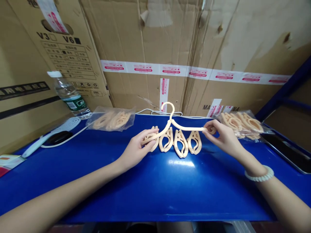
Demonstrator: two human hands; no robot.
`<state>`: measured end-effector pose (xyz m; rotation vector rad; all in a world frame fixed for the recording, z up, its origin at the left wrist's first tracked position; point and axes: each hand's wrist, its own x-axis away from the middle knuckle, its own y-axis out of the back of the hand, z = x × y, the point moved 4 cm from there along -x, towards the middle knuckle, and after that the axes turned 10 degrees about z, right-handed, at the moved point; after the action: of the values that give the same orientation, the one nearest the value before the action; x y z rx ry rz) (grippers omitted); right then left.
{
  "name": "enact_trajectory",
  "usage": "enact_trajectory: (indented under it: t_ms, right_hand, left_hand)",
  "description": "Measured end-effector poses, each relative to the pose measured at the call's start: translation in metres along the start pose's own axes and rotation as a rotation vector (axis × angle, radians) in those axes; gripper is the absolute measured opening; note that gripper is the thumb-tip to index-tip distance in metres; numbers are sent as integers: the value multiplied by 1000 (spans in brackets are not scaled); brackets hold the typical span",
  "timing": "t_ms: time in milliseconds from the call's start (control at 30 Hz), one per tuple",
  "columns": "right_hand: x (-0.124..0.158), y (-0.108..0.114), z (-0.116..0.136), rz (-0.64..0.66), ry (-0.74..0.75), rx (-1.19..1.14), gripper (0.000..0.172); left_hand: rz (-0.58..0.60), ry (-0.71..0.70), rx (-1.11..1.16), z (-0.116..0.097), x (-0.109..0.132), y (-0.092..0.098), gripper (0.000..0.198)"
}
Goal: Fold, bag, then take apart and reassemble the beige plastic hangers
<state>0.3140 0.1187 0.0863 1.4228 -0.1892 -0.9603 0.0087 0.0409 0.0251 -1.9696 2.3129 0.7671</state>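
A cream folding clothes hanger (187, 128) is held unfolded above the blue table, its hook upward and its two arms spread. My left hand (137, 145) is closed on the end of the left arm, thumb below and fingers above. At the other end, my right hand (223, 136) pinches the tip of the right arm. Just beneath the held hanger, several folded hangers of the same kind lie in a row, among them one folded hanger (181, 153) in the middle; the leftmost is partly hidden by my left hand.
Bagged folded hangers lie at the left (123, 119) and right (250, 124). A water bottle (75, 100), a white brush-like item (51, 134) and a cable are on the left. A phone (291, 155) lies at right. Cardboard (136, 90) stands behind the table (155, 194).
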Motion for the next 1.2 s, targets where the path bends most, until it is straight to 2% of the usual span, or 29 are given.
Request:
enact_trajectory:
  t_ms: [200,367,433,600,833,933,1033,1200]
  right_hand:
    - [-1,-10,3,143,183,27,17]
    - [-1,-14,6,24,268,287,14]
    - [0,-15,6,-5,256,293,17]
    - [4,-17,6,-33,194,100,27]
    - [2,-18,17,-30,130,-13,21]
    - [3,-16,20,-20,86,3,21]
    - [6,-15,17,7,5,31,29]
    - [6,-19,8,48,-63,173,35]
  left_hand:
    - [-132,86,59,11,-2,7,41]
    - [-145,108,87,15,0,2,38]
    - [-145,112,79,15,1,0,36]
    - [-157,111,108,17,1,0,36]
    - [-129,95,94,13,2,-2,26]
    - [-153,83,123,11,3,-2,24]
    - [-183,80,168,13,2,-1,25]
    - [-189,96,237,19,1,-1,30]
